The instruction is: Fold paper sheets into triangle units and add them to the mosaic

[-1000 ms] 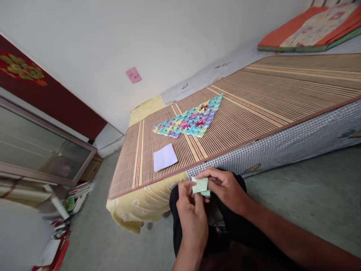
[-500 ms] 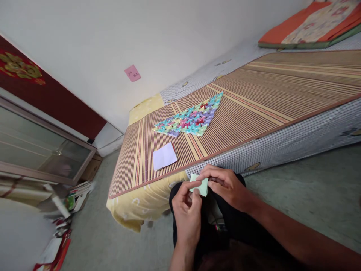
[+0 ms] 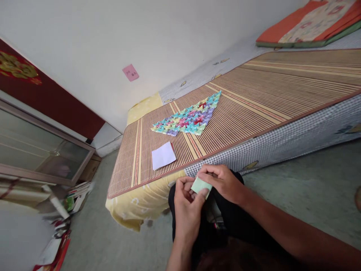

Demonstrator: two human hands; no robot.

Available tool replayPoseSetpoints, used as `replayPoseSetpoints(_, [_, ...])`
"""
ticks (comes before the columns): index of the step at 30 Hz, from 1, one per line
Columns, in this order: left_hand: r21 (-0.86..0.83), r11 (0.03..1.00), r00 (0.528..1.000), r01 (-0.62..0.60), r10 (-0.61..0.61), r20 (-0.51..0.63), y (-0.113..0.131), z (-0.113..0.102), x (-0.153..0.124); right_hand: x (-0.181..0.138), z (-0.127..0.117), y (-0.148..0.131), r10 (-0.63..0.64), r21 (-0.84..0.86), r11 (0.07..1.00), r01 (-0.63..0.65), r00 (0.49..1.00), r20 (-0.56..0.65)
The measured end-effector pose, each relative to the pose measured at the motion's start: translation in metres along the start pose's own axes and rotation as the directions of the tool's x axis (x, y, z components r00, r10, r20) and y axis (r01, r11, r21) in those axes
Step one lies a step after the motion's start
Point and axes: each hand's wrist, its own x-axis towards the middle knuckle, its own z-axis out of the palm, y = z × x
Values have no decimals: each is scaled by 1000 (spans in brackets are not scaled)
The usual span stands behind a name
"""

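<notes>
A small pale green folded paper (image 3: 200, 185) is held over my lap, just below the bed's near edge. My left hand (image 3: 186, 208) pinches its lower left side with thumb and fingers. My right hand (image 3: 222, 182) grips its upper right side, fingers curled over the top. Up on the striped bamboo mat (image 3: 254, 101) lies a multicoloured patch of joined folded paper pieces (image 3: 186, 119), and nearer to me a white paper square (image 3: 163, 156).
The bed has a checked sheet (image 3: 282, 141) and a yellow cover (image 3: 135, 205) at its end. An orange folded blanket (image 3: 310, 24) lies at the far right. A glass-fronted cabinet (image 3: 36, 146) and scattered papers (image 3: 56, 241) are at left. A pink note (image 3: 130, 72) is stuck on the wall.
Both hands have turned and shifted the green paper slightly; the left thumb now presses up against its lower edge. The view has drifted a little.
</notes>
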Motion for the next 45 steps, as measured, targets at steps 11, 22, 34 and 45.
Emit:
replayPoseSetpoints(11, [-235,920,942,314,-271,201,-4,-3,7,-3,14,15,218,232,948,-217,976,20])
replayPoseSetpoints(22, [-431,862,953,265,-302,-20,-11,-7,17,-3,0,17,92,169,980,-101,994,59])
replayPoseSetpoints(34, [-544,792,932,278,-359,-46,-8,-5,16,-4,7,21,63,159,984,-76,994,89])
replayPoseSetpoints(45, [-602,694,885,395,-463,47,-11,-5,21,-6,7,13,14,100,995,-28,990,138])
